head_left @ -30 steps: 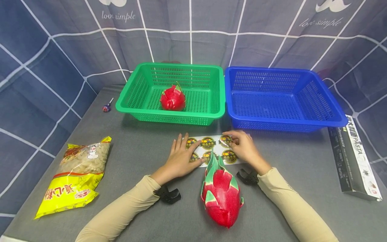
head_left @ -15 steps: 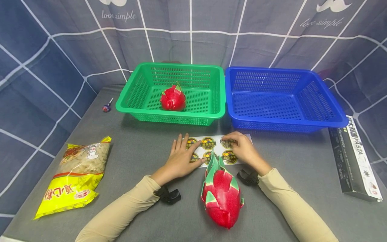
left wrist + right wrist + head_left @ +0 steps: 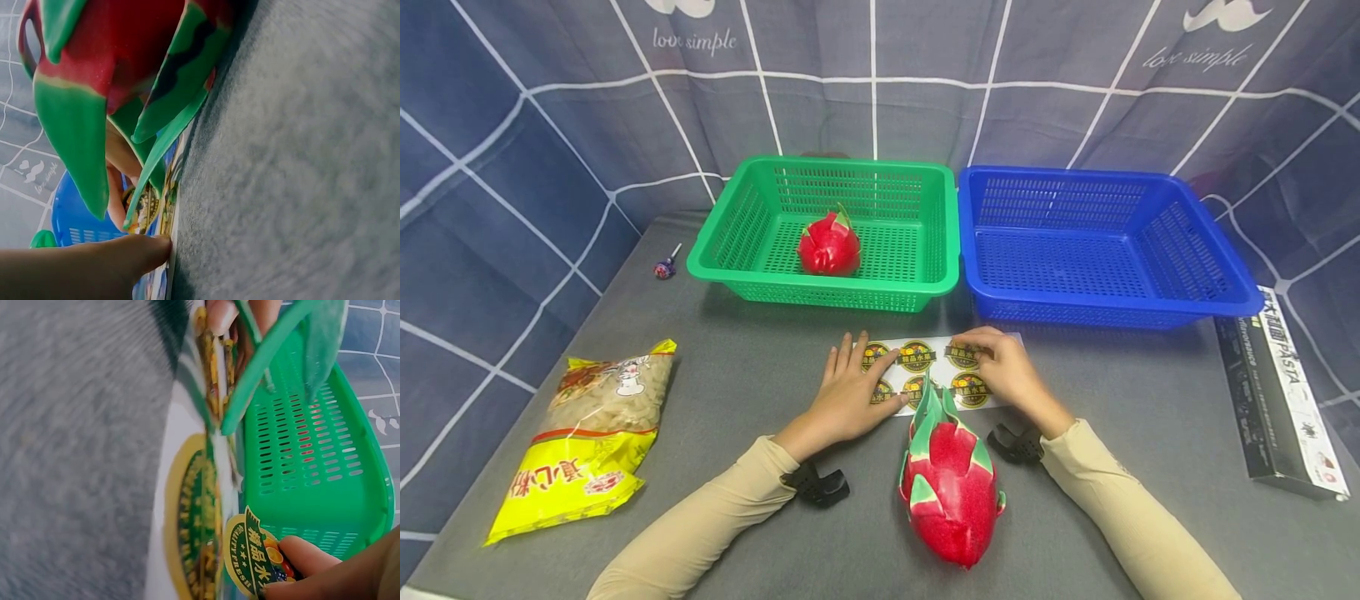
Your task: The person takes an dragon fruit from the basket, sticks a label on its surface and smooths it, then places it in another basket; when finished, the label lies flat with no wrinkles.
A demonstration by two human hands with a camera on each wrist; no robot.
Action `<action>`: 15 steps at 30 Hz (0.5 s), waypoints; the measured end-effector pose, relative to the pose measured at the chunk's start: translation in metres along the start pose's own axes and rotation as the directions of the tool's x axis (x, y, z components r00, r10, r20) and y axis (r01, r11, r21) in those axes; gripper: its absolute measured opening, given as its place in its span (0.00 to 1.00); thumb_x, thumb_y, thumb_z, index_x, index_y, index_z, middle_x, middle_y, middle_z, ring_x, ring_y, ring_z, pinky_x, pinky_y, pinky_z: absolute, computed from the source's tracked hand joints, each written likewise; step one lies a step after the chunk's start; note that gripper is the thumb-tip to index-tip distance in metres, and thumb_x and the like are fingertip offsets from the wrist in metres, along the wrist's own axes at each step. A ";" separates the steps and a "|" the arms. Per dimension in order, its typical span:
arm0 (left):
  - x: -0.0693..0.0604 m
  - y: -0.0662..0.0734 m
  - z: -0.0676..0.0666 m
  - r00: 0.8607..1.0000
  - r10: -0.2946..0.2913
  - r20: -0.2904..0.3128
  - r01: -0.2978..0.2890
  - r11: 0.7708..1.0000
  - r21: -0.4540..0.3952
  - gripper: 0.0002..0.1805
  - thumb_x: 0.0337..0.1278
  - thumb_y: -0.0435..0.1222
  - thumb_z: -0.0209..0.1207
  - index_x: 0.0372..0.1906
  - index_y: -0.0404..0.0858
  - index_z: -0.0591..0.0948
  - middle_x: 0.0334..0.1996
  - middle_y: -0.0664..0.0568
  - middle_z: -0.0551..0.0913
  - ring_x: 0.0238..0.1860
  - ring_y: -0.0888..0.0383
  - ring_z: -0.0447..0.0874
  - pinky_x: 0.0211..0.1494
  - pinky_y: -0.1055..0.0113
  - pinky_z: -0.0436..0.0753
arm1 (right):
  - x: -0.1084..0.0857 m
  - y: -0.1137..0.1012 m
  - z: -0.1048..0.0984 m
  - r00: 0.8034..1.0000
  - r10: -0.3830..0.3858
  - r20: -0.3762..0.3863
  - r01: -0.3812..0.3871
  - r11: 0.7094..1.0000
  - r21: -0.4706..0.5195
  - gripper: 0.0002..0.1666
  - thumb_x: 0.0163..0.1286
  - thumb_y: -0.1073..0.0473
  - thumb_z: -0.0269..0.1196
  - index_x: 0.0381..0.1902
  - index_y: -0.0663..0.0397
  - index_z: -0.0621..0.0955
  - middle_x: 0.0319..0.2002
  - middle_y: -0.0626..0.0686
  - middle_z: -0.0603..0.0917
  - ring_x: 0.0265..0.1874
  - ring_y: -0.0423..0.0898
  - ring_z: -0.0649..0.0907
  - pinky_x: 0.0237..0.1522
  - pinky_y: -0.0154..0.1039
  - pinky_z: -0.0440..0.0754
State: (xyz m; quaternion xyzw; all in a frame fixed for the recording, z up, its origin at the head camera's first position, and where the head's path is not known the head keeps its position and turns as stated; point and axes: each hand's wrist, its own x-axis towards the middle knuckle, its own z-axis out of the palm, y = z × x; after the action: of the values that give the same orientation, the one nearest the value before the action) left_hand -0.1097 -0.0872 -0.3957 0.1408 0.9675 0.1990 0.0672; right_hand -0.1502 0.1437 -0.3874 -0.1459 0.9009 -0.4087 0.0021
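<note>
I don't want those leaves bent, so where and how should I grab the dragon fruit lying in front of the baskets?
Probably best around the broad red body of the dragon fruit, coming down from above and closing on its long sides. It lies lengthwise, widest around the middle, while the long green leaves stick out at the far end, towards the sticker sheet.

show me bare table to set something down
Bare table lies between the bag and left hand, and between the right hand and box, in front of the blue basket. The middle is crowded: hands, sheet and front dragon fruit.
</note>
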 end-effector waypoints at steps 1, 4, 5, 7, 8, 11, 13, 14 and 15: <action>0.000 0.000 0.000 1.000 0.000 0.003 0.000 1.000 -0.003 0.37 0.52 0.61 0.51 0.67 0.55 0.60 0.71 0.39 0.44 0.71 0.40 0.33 0.71 0.46 0.38 | 0.000 0.000 -0.001 1.000 0.005 0.002 -0.005 1.000 0.004 0.25 0.52 0.80 0.48 0.47 0.63 0.80 0.47 0.61 0.81 0.50 0.57 0.77 0.51 0.51 0.75; 0.000 0.000 -0.002 1.000 0.000 0.012 0.001 1.000 -0.015 0.37 0.52 0.62 0.50 0.67 0.55 0.59 0.71 0.39 0.44 0.71 0.40 0.33 0.71 0.46 0.38 | -0.001 -0.002 -0.003 1.000 0.018 0.007 -0.018 1.000 0.021 0.25 0.52 0.79 0.50 0.48 0.62 0.79 0.49 0.62 0.79 0.51 0.58 0.76 0.52 0.51 0.74; 0.000 0.000 -0.002 1.000 -0.002 0.016 0.003 1.000 -0.019 0.37 0.52 0.62 0.50 0.67 0.55 0.59 0.71 0.39 0.43 0.71 0.40 0.33 0.71 0.46 0.38 | -0.002 -0.003 -0.004 1.000 0.018 0.009 -0.018 1.000 0.025 0.26 0.52 0.79 0.50 0.49 0.62 0.79 0.49 0.62 0.79 0.51 0.58 0.76 0.52 0.52 0.74; 0.000 0.000 -0.004 1.000 -0.002 0.015 0.003 0.999 -0.037 0.37 0.53 0.62 0.49 0.67 0.55 0.59 0.71 0.38 0.43 0.71 0.40 0.33 0.71 0.46 0.39 | -0.002 -0.005 -0.006 1.000 0.023 0.010 -0.023 0.999 0.031 0.26 0.52 0.78 0.51 0.49 0.61 0.79 0.50 0.61 0.79 0.51 0.57 0.76 0.52 0.51 0.74; 0.000 0.000 -0.005 1.000 -0.003 0.012 0.004 0.999 -0.046 0.37 0.53 0.62 0.49 0.68 0.54 0.59 0.71 0.38 0.43 0.71 0.40 0.34 0.71 0.46 0.39 | -0.003 -0.006 -0.007 1.000 0.022 0.011 -0.023 0.999 0.036 0.26 0.52 0.78 0.51 0.49 0.61 0.79 0.50 0.61 0.79 0.51 0.57 0.77 0.51 0.50 0.75; -0.002 0.003 -0.009 1.000 -0.001 -0.020 0.000 0.997 -0.082 0.38 0.53 0.60 0.50 0.68 0.52 0.58 0.71 0.38 0.44 0.71 0.40 0.34 0.71 0.45 0.41 | -0.005 -0.011 -0.011 1.000 0.018 0.014 -0.019 0.999 0.047 0.26 0.53 0.78 0.51 0.50 0.60 0.79 0.50 0.60 0.79 0.50 0.56 0.77 0.50 0.50 0.75; -0.004 0.008 -0.013 0.999 0.000 -0.052 -0.006 0.994 -0.111 0.39 0.53 0.60 0.51 0.68 0.50 0.58 0.71 0.39 0.45 0.72 0.41 0.35 0.71 0.44 0.43 | -0.006 -0.015 -0.013 1.000 0.014 0.013 -0.015 0.998 0.060 0.26 0.54 0.77 0.51 0.50 0.59 0.79 0.50 0.59 0.79 0.50 0.55 0.77 0.51 0.49 0.76; -0.006 0.011 -0.015 0.998 -0.001 -0.068 -0.008 0.992 -0.129 0.39 0.53 0.60 0.51 0.68 0.50 0.58 0.70 0.39 0.46 0.71 0.41 0.36 0.70 0.43 0.45 | -0.007 -0.017 -0.014 1.000 0.009 0.010 -0.009 0.998 0.060 0.25 0.54 0.77 0.51 0.50 0.59 0.79 0.50 0.59 0.79 0.50 0.55 0.77 0.50 0.49 0.76; -0.008 0.014 -0.018 0.997 0.001 -0.076 -0.013 0.987 -0.160 0.39 0.52 0.60 0.52 0.68 0.49 0.58 0.70 0.40 0.47 0.71 0.42 0.38 0.69 0.43 0.48 | -0.008 -0.019 -0.016 1.000 0.004 0.008 -0.005 0.998 0.061 0.25 0.54 0.77 0.52 0.50 0.58 0.79 0.50 0.58 0.80 0.51 0.54 0.77 0.51 0.49 0.75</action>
State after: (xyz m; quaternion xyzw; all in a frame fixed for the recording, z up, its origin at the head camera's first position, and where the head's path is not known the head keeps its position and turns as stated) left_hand -0.1021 -0.0835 -0.3730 0.1306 0.9496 0.2819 0.0410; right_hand -0.1399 0.1454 -0.3639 -0.1452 0.8882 -0.4357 0.0108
